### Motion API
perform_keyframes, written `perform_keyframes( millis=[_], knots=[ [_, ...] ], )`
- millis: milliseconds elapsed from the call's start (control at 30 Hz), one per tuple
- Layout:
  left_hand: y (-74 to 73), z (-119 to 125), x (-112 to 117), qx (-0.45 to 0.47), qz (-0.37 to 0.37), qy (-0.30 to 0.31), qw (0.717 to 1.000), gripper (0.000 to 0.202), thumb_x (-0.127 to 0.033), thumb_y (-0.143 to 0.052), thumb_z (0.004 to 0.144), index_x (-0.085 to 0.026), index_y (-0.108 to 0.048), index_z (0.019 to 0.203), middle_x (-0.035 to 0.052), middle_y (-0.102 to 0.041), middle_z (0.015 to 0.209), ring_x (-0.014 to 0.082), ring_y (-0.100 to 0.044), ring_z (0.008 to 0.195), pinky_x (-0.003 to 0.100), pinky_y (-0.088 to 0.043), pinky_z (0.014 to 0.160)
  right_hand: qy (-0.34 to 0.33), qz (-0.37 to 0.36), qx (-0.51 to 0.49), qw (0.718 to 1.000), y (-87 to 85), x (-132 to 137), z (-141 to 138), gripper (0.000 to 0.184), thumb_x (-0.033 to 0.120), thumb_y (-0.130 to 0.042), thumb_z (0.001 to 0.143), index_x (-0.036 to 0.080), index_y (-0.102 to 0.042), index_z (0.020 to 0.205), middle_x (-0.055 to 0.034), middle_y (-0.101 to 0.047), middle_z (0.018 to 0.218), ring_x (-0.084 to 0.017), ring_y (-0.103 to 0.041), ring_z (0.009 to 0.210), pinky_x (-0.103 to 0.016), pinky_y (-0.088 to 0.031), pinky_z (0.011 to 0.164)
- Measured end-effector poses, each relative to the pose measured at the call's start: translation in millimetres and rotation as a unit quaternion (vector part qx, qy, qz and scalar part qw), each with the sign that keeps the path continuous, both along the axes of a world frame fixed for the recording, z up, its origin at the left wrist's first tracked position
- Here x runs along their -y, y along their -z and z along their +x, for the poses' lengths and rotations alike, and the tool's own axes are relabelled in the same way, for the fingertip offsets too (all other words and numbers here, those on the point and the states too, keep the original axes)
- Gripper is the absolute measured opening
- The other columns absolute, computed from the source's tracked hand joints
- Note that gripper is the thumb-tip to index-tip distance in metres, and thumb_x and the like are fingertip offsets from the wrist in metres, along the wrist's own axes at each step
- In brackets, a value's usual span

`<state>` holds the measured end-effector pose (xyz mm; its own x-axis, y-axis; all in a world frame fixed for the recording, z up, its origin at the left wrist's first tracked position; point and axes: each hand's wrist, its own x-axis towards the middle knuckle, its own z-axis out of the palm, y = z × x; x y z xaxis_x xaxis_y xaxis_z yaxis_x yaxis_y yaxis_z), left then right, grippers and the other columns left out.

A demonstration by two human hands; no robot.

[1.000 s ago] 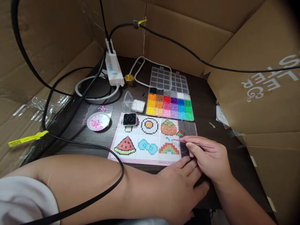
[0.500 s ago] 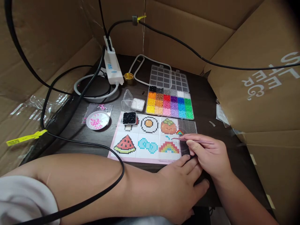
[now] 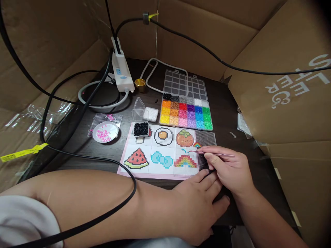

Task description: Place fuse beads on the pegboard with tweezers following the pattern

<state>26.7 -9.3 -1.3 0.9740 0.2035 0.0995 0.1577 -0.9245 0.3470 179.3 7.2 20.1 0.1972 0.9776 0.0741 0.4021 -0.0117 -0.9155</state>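
Observation:
My right hand (image 3: pixel 232 170) pinches slim pink tweezers (image 3: pixel 207 152), which point left. Their tips are at a few small blue beads (image 3: pixel 184 151) lying on a clear pegboard (image 3: pixel 206 137). Below the tips, on the board's left part, shows a rainbow design (image 3: pixel 185 162); whether it is all beads or partly print, I cannot tell. My left hand (image 3: pixel 198 205) rests palm down with fingers apart, its fingertips at the board's near edge. Beneath the board lies a pink-edged pattern sheet (image 3: pixel 137 175) with a watermelon, a bow, an egg and a persimmon.
Behind the sheet stands an open bead box (image 3: pixel 186 113) sorted by colour. Small boxes of black beads (image 3: pixel 141 129) and white beads (image 3: pixel 150 114) sit to its left. Farther left are a dish of pink beads (image 3: pixel 106 132) and a power strip (image 3: pixel 122 74). A black cable (image 3: pixel 134 186) crosses my left forearm.
The whole view has shifted slightly left and up. Both hands and the tweezers keep nearly the same place over the board.

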Motion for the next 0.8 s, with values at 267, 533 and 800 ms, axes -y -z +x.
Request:
perform_keyframes(
  millis=[267, 533, 800],
  knots=[
    [0.5, 0.8, -0.1, -0.006, 0.004, 0.003, 1.000, 0.077, -0.056, -0.059, 0.079, -0.017, -0.046, 0.144, 0.0215, -0.039, 0.152, 0.0379, -0.032, 0.144, 0.052, -0.011, 0.119, -0.012, -0.009, 0.021, 1.000, 3.7, 0.6, 1.7, 0.013, 0.024, -0.068, 0.083, 0.023, -0.081, 0.086, -0.0054, -0.078, 0.090, -0.010, -0.062, 0.054, -0.020, -0.050, 0.044],
    [1.4, 1.0, 1.0, -0.012, 0.003, 0.000, 1.000, 0.076, -0.056, -0.059, 0.079, -0.019, -0.046, 0.144, 0.0216, -0.037, 0.153, 0.0382, -0.028, 0.146, 0.052, -0.007, 0.119, -0.012, -0.016, 0.015, 1.000, 4.0, -0.8, 1.4, 0.012, 0.025, -0.069, 0.082, 0.024, -0.081, 0.085, -0.0049, -0.078, 0.090, -0.013, -0.066, 0.061, -0.020, -0.050, 0.045],
    [0.0, 0.9, 0.4, -0.009, 0.000, 0.003, 1.000, 0.077, -0.056, -0.060, 0.078, -0.018, -0.046, 0.144, 0.0225, -0.037, 0.153, 0.0378, -0.030, 0.145, 0.052, -0.007, 0.120, -0.014, -0.019, 0.015, 1.000, 5.8, -2.0, 1.0, 0.013, 0.026, -0.069, 0.081, 0.025, -0.081, 0.085, -0.0044, -0.078, 0.089, -0.011, -0.062, 0.055, -0.020, -0.049, 0.044]
  ],
)
